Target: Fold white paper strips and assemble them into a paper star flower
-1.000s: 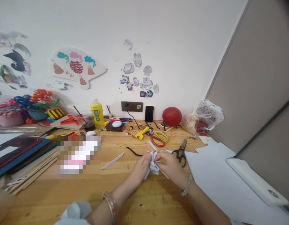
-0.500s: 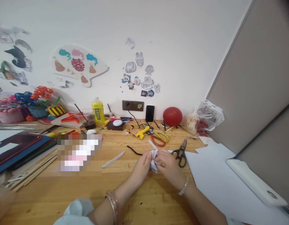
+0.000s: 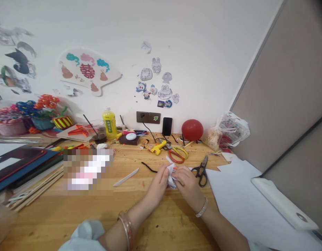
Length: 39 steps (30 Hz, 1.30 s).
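Between my two hands is a small folded white paper piece (image 3: 171, 181), with a bit of orange showing near its top. My left hand (image 3: 160, 181) grips it from the left side, thumb and fingers closed. My right hand (image 3: 185, 181) pinches its right side; the fingertips are partly hidden behind the paper. Just right of my right hand lie black-handled scissors (image 3: 202, 172). A cut white paper strip (image 3: 126, 177) rests on the table to the left, and a black pipe cleaner or cord (image 3: 149, 167) runs behind my left hand.
Large white paper sheets (image 3: 236, 195) cover the right side. Behind my hands lie red-and-yellow scissors (image 3: 178, 155) and a yellow glue gun (image 3: 158, 147). A red balloon (image 3: 192, 130), a phone (image 3: 167, 126) and a yellow drink bottle (image 3: 109, 123) stand along the wall. Wooden sticks (image 3: 43, 186) lie at left.
My right hand and wrist have shifted slightly left and turned a little. The folded paper between my hands has changed its angle slightly. The other things stay in place.
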Available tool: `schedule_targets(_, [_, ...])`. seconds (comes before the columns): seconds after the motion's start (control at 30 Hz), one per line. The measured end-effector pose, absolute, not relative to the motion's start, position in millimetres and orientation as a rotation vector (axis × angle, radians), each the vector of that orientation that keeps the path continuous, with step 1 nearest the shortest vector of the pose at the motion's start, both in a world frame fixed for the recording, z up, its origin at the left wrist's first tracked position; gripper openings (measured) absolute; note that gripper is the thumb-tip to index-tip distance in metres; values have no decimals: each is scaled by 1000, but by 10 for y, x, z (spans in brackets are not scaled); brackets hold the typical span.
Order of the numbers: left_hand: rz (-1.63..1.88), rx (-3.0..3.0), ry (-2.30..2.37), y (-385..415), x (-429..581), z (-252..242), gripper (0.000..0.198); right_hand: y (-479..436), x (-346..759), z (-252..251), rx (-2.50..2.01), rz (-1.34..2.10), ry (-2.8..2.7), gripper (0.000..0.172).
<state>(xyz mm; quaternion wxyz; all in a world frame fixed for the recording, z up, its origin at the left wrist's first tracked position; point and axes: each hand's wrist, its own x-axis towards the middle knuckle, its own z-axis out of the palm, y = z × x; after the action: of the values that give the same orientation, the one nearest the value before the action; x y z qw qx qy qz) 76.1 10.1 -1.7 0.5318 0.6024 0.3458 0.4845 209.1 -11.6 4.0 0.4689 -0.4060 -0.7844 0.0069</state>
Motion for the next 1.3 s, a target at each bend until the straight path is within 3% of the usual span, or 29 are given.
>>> schedule_targets(0.27, [950, 1072, 718, 82, 716, 42, 54, -131, 2089, 88, -1006, 121, -1894, 16])
schedule_targets(0.37, [787, 967, 621, 136, 644, 79, 43, -140, 2082, 122, -999, 135, -1918, 15])
schedule_targets(0.5, [824, 954, 565, 181, 602, 70, 25, -135, 2098, 106, -981, 92, -1952, 15])
schedule_targets(0.67, [951, 966, 610, 153, 678, 31, 32, -123, 2136, 65, -919, -47, -1966, 18])
schedule_targets(0.9, [932, 1003, 610, 124, 675, 23, 31, -106, 2171, 118, -1022, 103, -1953, 12])
schedule_targets(1.07, [994, 952, 618, 115, 698, 22, 32, -111, 2199, 149, -928, -64, -2026, 17])
schedule_targets(1.3, [965, 926, 591, 125, 689, 15, 33, -118, 2248, 207, -913, 91, -2176, 21])
